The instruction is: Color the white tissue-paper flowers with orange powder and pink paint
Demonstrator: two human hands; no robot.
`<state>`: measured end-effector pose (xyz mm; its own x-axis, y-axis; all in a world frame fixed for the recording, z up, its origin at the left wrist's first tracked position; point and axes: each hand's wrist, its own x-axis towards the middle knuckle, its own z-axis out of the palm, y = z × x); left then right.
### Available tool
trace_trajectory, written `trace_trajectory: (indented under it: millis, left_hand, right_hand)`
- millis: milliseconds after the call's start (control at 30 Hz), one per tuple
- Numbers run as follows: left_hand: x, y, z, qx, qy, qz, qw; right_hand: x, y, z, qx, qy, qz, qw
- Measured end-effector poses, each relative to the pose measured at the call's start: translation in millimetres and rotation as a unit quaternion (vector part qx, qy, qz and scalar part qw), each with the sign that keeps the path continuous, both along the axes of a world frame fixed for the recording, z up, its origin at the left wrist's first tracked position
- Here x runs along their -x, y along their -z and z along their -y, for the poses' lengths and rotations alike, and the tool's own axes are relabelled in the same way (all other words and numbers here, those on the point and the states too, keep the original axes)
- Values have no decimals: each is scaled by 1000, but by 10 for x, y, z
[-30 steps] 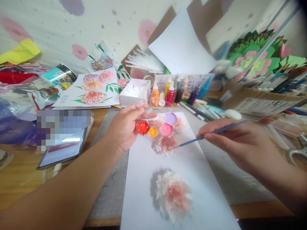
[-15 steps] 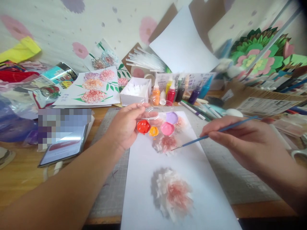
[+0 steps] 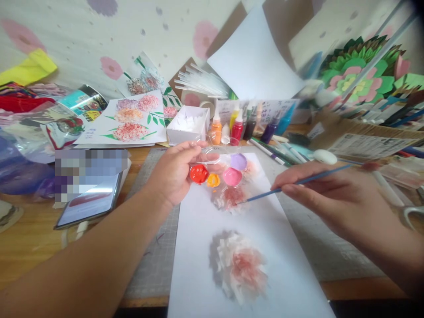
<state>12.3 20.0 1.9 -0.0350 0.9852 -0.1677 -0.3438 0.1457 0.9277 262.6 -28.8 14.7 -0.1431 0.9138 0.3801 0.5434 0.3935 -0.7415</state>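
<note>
My left hand (image 3: 174,176) grips a clear plastic paint palette (image 3: 220,170) with wells of red, orange, pink and lilac paint, held above the far end of a white paper sheet (image 3: 245,247). My right hand (image 3: 327,194) pinches a thin blue paintbrush (image 3: 298,182); its tip touches a small pink paper flower (image 3: 230,198) on the sheet just below the palette. A larger white and pink paper flower (image 3: 240,267) lies nearer to me on the same sheet.
A phone (image 3: 89,205) lies on the left of the wooden table. Behind the sheet stand small paint bottles (image 3: 236,128), a white box (image 3: 187,123), flower paintings (image 3: 127,119) and straws. A cardboard tray (image 3: 367,141), pens and scissors (image 3: 410,214) crowd the right.
The brush tip has shifted slightly up and right onto the small flower. The left hand and palette have barely moved.
</note>
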Motion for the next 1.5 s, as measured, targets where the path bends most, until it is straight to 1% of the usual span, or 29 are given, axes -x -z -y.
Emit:
trace_trajectory:
  millis: [167,367,533,700,800,1033,1167,1267,1400,1500]
  left_hand:
    - [-6,-14,-1,2,6,6,1000]
    - [1,-4,0,-2,-2,13,1000]
    - [11,15,-8,-7,2,13,1000]
    - [3,4,-2,-9,0,10,1000]
    - [8,16,-6,-11,3,12,1000]
    - [12,28,-26,-19,0,14,1000]
    - [9,27,-26,-17,-1,14,1000]
    - [12,27,-19,-20,-1,11,1000]
    - [12,15,-12,-16,0,10,1000]
    - [4,3,-11,-8,-1,11,1000]
  right_hand:
    - [-6,-23,17,-4,9,0,1000]
    - [32,-29,13,-7,-5,6,1000]
    - [22,-12,21,-1,-3,-20,1000]
    - [33,3,18,-18,10,9,1000]
    - [30,6,12,-16,10,24,1000]
    - [48,-1,1,-28,14,18,999]
    - [46,-11,5,-18,11,29,999]
    - [37,-6,7,-23,8,25,999]
    - [36,14,5,-30,23,15,999]
    - [37,9,7,-19,19,-10,1000]
